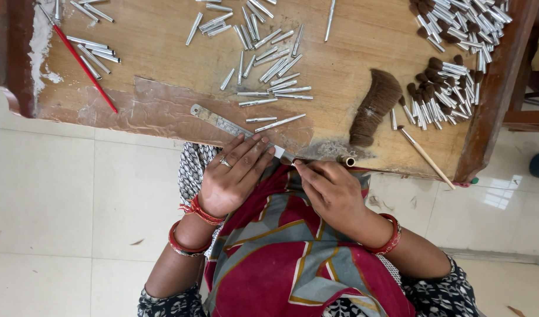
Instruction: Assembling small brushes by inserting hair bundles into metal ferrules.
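Observation:
My left hand (pixel 234 173) lies at the near edge of the wooden table (pixel 163 53), fingers together, their tips pressing a small silver ferrule (pixel 279 152) beside a steel ruler (pixel 222 123). My right hand (pixel 331 191) is curled just right of it, fingertips pinched near the ferrule; what they hold is hidden. A short pale tube (pixel 347 160) lies at the table edge by my right hand. A tuft of brown bristle hair (pixel 374 108) lies just beyond it.
Loose silver ferrules (pixel 269 64) are scattered mid-table and at the far left (pixel 93 53). Ferrules filled with brown hair (pixel 445 97) pile at the right. A red-handled brush (pixel 84 67) lies left, a pale wooden-handled brush (pixel 425 157) right. Tiled floor below.

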